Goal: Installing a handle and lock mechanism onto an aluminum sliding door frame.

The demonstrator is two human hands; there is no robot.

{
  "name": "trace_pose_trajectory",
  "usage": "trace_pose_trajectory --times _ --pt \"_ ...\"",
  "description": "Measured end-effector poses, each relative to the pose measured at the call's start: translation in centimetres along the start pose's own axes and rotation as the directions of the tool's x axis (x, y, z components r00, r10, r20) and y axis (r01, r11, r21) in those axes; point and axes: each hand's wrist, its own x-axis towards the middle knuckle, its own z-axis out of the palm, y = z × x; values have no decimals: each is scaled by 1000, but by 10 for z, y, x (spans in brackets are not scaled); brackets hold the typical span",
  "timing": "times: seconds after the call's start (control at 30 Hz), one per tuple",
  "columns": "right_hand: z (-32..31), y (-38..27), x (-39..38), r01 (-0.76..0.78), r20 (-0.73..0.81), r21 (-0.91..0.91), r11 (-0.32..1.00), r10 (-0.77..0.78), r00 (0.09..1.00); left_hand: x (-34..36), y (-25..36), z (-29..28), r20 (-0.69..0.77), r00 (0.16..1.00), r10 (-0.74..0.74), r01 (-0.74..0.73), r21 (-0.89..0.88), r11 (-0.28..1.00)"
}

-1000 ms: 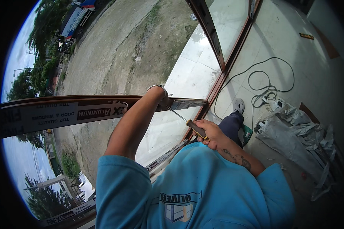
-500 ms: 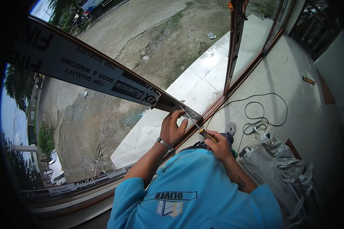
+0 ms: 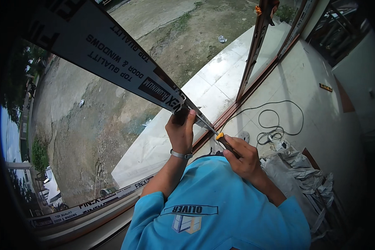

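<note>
A screwdriver [image 3: 228, 145] with a yellow and dark handle is held in my right hand [image 3: 245, 160], its fingers closed around the grip. The metal shaft points up and left, to the lower part of an upright aluminium post [image 3: 125, 71]. That post is wrapped in printed white film, and its bare brown lower end shows near my hands. My left hand [image 3: 180, 132] is closed on the post's lower part, with the thumb up along its face and the other fingers partly hidden. Whether the screwdriver's tip sits in a screw is too small to tell.
A brown floor track [image 3: 226, 114] runs below the post. Another upright frame piece [image 3: 254, 54] stands farther right. A dark cable [image 3: 302, 121] loops on the tiles near crumpled plastic wrapping [image 3: 287, 171]. A yellow level-like bar [image 3: 326, 87] lies at the right.
My left hand has gone from loosely curled fingers beside the post to a grip on it. The post appears more upright and nearer. The screwdriver remains in my right hand.
</note>
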Motion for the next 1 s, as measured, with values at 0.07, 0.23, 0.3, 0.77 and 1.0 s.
trace_pose_trajectory --times 0.07,0.23,0.3,0.77,1.0 --pt "0 -1 -1 3 2 -4 1000 -3 1000 -1 2 1 -21 1000 -7 6 -39 999" --pt "1 -6 0 -34 21 -24 999 35 999 2 2 -1 -1 1000 0 0 -35 999" --pt "1 -8 -1 -110 83 117 987 101 991 2 -1 -2 1 1000 18 -18 -48 999" --pt "4 -14 -1 -447 187 662 602 445 876 3 -2 5 -7 998 57 -57 -36 998" --pt "1 -13 2 -484 167 582 654 486 858 3 -3 3 17 998 53 -51 -73 996"
